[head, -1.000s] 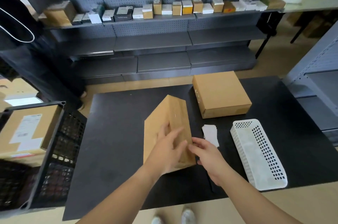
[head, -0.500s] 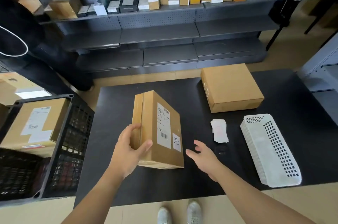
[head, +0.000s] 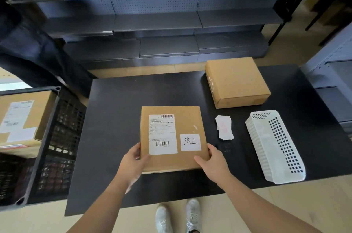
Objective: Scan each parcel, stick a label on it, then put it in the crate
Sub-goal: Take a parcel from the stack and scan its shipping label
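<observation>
A flat brown parcel (head: 188,118) lies face up at the middle of the black table (head: 118,111). It bears a white shipping label with barcodes and a small white handwritten sticker. My left hand (head: 133,164) grips its near left corner, thumb on top. My right hand (head: 213,162) grips the near right corner the same way. A second brown parcel (head: 236,80) sits at the far right of the table. A small stack of white labels (head: 224,128) lies beside a dark scanner (head: 226,148). The black crate (head: 57,137) stands at the left with a labelled parcel (head: 21,116) inside.
A white perforated basket (head: 276,145) lies near the table's right front edge. Grey shelving (head: 156,21) with several small boxes runs along the back. A grey rack (head: 333,84) stands at the right. My shoes (head: 177,217) show below the table's front edge.
The parcel has been turned over and laid flat, label side up. My right hand, free half a second ago, now holds its near right corner. My left hand has shifted to the near left corner.
</observation>
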Tool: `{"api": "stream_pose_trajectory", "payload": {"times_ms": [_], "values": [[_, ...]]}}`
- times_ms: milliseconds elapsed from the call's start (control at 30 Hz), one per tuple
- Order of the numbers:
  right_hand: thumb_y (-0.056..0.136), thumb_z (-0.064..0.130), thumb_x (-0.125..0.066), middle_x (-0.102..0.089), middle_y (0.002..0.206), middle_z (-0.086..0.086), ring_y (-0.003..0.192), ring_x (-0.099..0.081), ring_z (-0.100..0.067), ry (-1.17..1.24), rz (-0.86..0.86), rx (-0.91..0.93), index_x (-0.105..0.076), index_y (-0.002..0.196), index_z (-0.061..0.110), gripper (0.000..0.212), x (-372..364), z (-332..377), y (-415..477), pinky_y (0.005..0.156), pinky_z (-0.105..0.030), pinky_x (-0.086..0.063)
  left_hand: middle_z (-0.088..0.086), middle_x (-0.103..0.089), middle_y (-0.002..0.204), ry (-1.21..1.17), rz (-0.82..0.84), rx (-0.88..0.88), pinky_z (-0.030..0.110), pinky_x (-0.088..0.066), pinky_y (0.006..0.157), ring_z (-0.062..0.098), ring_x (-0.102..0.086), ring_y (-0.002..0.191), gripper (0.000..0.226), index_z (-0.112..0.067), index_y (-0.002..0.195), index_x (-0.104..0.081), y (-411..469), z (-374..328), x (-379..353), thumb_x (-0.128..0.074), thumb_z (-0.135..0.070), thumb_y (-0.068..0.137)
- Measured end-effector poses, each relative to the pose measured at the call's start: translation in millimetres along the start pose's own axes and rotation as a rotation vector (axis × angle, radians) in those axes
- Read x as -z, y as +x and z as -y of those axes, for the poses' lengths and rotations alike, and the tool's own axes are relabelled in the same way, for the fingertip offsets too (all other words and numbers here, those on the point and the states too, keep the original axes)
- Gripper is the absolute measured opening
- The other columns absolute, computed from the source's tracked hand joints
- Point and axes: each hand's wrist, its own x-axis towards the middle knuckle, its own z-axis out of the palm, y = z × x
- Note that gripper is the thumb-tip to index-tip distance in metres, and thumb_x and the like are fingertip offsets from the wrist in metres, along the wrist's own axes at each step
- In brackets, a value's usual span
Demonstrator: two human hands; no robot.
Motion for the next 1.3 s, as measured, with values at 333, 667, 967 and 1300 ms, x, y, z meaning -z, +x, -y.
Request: {"api": "stream_pose_trajectory", "payload": {"times_ms": [333,667,967,1300], "values": [[0.092,0.032,-0.075,-0.046,0.149,-0.001,0.133,-0.052,-0.021,-0.017,-0.056,0.03,-0.033,0.158,0.024,0.079,3,-21,2,0.115,-0.045,-0.044,-0.011,-0.061,0.119,0.092,0.015,0.103,0.031,-0.046,0.09,0.014,-0.06,0.109,0.053,-0.024,0.146,-0.043,16,24,-21,-0.061,-0.033,0.097],[0.094,0.035,-0.072,-0.054,0.14,0.001,0.121,-0.059,-0.017,0.011,-0.124,0.046,-0.042,0.153,0.024,0.066,5,-31,8,0.104,-0.035,-0.05,-0.01,-0.057,0.126,0.112,-0.02,0.081,0.029,-0.044,0.09,0.016,-0.057,0.11,0.058,-0.02,0.15,-0.037,19,28,-25,-0.061,-0.028,0.098],[0.084,0.067,-0.066,-0.04,0.15,-0.013,0.136,-0.042,-0.035,-0.446,-0.34,-0.244,-0.031,0.152,0.015,0.093,25,-69,28,0.105,-0.055,-0.042,-0.014,-0.053,0.129,0.555,-0.164,-0.342,0.02,-0.036,0.1,0.01,-0.048,0.123,0.03,-0.025,0.128,-0.062,13,45,-27,-0.06,-0.026,0.099],[0.085,0.074,-0.056,-0.047,0.138,-0.016,0.126,-0.046,-0.035,-0.532,-0.467,-0.29,-0.039,0.141,0.009,0.086,3,-70,47,0.095,-0.054,-0.046,-0.002,-0.065,0.123,0.699,-0.185,-0.572,0.025,-0.046,0.097,0.01,-0.047,0.116,0.023,-0.019,0.11,-0.076,11,75,-33,-0.073,-0.009,0.089]]}}
